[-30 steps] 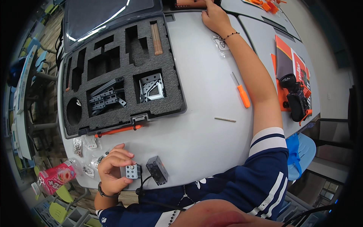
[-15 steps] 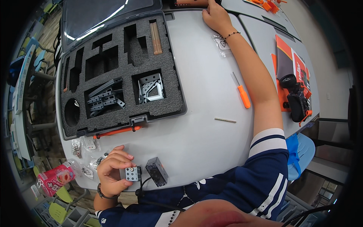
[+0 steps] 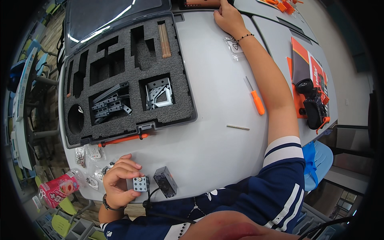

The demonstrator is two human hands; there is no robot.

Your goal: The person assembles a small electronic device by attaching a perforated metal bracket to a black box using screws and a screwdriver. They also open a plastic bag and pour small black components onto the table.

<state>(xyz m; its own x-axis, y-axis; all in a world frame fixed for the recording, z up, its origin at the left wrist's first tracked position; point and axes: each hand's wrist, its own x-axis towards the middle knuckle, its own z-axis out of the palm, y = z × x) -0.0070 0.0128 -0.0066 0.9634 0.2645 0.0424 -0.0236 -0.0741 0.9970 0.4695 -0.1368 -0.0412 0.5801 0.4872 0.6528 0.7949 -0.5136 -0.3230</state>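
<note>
My left hand (image 3: 118, 182) grips a small grey perforated block (image 3: 140, 184) at the near edge of the grey table (image 3: 216, 132). Right beside the block lies a black box-shaped module (image 3: 165, 182) with a black cable running from it. My right hand (image 3: 227, 16) reaches far across the table and rests on a dark flat object at the far edge; what it touches is mostly cut off. An orange-handled screwdriver (image 3: 256, 99) and a thin metal rod (image 3: 238, 127) lie by my right forearm.
An open case with black foam (image 3: 124, 80) holds metal brackets, beams and wooden sticks. Small clear bags of parts (image 3: 89, 154) and a pink snack packet (image 3: 59, 187) lie left of my left hand. A black device (image 3: 314, 104) on orange booklets sits at right.
</note>
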